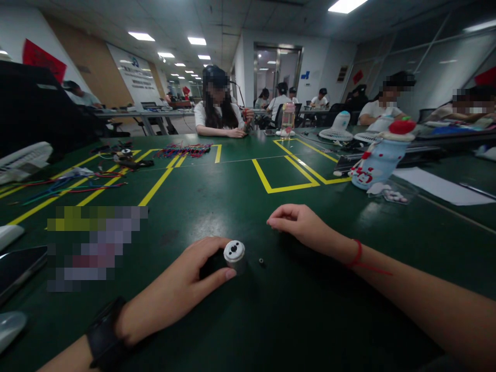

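A small silver cylinder that looks like a motor [234,253] stands upright on the green table, its round top face showing a dark centre and two small holes. Thumb and forefinger of my left hand [186,274] wrap its left side. Just right of the cylinder lies a tiny metal ring-like part [261,261], touched by neither hand. My right hand [300,223] rests on the table farther right, fingers curled and pressed together. Nothing shows at those fingertips, but the inside of that hand is hidden.
Coloured wires [186,150] lie at the far left. A blue cup [382,160], a bag of small pieces [389,194] and white paper [445,186] lie right. A phone [19,268] sits at the left edge. A person [219,113] sits opposite.
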{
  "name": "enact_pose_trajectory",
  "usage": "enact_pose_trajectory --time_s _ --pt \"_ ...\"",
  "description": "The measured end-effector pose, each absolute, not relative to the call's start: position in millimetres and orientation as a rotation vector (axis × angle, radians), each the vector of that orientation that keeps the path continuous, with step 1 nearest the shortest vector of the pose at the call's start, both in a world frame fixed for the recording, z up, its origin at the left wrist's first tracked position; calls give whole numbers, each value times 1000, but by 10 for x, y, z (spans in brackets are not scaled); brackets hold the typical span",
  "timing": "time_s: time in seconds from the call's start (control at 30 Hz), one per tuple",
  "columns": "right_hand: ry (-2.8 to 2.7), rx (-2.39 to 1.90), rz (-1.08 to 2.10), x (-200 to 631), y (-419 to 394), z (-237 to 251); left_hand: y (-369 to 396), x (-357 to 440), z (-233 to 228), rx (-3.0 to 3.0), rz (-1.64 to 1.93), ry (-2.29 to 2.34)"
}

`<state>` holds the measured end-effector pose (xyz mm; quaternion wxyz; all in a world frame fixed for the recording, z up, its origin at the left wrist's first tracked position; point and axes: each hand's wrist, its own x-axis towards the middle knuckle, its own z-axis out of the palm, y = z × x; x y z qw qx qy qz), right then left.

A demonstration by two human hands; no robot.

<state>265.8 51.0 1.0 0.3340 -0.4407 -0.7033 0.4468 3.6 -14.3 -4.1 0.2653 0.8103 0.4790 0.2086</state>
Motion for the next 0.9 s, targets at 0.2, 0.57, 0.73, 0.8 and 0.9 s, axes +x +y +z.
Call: enact_pose_trajectory --time_s 0.2,0.57,0.73,0.8,0.9 --pt "-2496 -872 760 2634 347 84 -137 34 -56 2193 557 1284" --pt "-2230 -753 604 2279 194 267 -123 80 -51 2164 572 1228" --pt "-2335 -773 521 2198 145 293 -123 76 -57 2161 569 1217" --pt "-2333 -774 564 2205 143 297 -120 80 -54 2162 568 1221" --pt "-2269 -800 693 2257 155 306 -115 85 -50 2162 579 1228"
